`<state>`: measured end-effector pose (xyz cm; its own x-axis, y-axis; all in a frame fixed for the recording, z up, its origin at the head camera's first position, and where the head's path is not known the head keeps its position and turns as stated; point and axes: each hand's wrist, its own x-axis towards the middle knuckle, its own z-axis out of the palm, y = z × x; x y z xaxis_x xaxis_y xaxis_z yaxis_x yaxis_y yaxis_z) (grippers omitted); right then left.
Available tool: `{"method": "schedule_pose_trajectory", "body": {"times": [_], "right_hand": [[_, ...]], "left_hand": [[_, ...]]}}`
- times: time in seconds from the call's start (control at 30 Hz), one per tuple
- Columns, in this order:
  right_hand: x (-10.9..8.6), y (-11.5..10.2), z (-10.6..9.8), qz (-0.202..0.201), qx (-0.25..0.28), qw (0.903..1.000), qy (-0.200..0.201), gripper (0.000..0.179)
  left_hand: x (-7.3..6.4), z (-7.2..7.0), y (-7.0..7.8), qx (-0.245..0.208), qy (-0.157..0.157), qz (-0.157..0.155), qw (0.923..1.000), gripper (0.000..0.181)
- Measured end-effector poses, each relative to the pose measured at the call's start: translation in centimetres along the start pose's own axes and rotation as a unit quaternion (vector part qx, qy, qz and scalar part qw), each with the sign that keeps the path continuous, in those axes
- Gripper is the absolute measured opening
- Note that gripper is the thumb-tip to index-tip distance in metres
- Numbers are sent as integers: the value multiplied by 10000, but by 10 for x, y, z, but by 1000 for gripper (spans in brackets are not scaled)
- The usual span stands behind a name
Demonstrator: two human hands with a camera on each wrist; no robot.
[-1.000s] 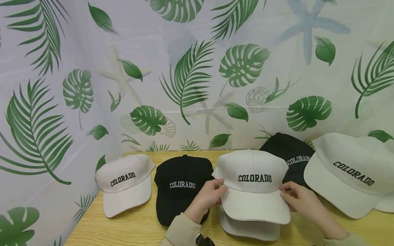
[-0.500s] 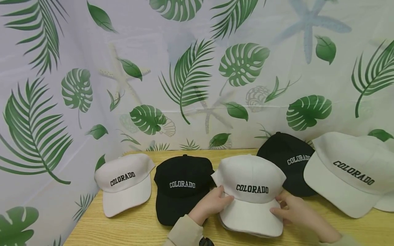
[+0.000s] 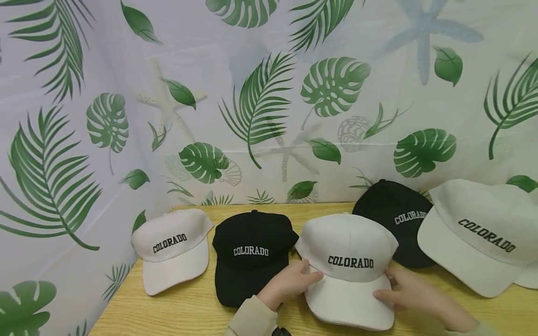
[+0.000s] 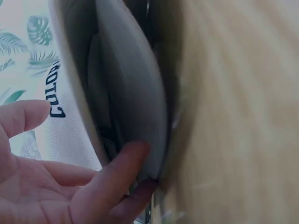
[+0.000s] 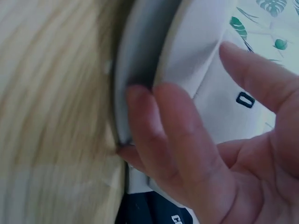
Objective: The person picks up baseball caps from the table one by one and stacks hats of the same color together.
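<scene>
A white baseball cap [image 3: 349, 252] with dark COLORADO lettering sits on another pale cap, whose brim [image 4: 133, 88] shows beneath the upper brim in both wrist views. My left hand [image 3: 292, 282] holds the upper cap at its left side, thumb over the base of the brim, fingers at the brim edges. On the opposite side my right hand [image 3: 414, 294] holds it likewise, with its thumb on the cap and its fingers [image 5: 180, 126] curled against the edges of the brims. How firmly either hand grips is unclear.
Left of the stack are a black cap [image 3: 252, 256] and a whitish-pink cap [image 3: 172, 252]. Behind on the right stand another black cap [image 3: 388, 219] and a large white cap [image 3: 483, 233] over a further pale one. A leaf-print cloth [image 3: 269, 102] hangs behind the wooden table [image 3: 138, 308].
Both hands have lowered the upper white cap onto the pale cap below. The lower brim, plain to see earlier, is now nearly covered in the head view.
</scene>
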<state>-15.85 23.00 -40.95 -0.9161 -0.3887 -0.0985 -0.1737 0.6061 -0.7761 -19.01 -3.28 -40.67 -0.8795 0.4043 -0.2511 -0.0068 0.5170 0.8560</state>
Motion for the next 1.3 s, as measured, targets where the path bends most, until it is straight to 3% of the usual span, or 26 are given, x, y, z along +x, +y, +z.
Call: {"method": "schedule_pose_trajectory", "body": {"times": [0.1,0.23,0.37,0.43,0.77,0.93,1.03,1.2,1.3], "right_hand": [[-3,2,-1,-97,-149,9998,-95,58],[-4,3,-1,-131,-229,9996,-110,61],[-2,4,-1,-262,-283,9991,-167,61],[-1,4,-1,-299,-296,9988,-232,61],[3,6,-4,-245,-286,9986,-373,65],[0,13,-8,-246,-441,9983,-294,61],[1,15,-9,-321,-457,9980,-298,63],[6,15,-6,-384,-181,9981,-451,70],[8,15,-4,-456,-328,9972,-497,71]], "left_hand": [[-2,2,0,100,-108,-177,9997,65],[-3,2,-2,120,-197,-88,9997,64],[-4,1,-5,106,-220,-81,9997,35],[-4,0,-6,84,-240,-81,9996,30],[-7,-7,-10,417,-341,200,9983,36],[-16,-12,-14,402,-646,403,9963,47],[-17,-13,-14,311,-814,379,9955,46],[-14,-15,-14,257,-729,243,9967,41],[-14,-16,-15,214,-678,148,9974,40]]}}
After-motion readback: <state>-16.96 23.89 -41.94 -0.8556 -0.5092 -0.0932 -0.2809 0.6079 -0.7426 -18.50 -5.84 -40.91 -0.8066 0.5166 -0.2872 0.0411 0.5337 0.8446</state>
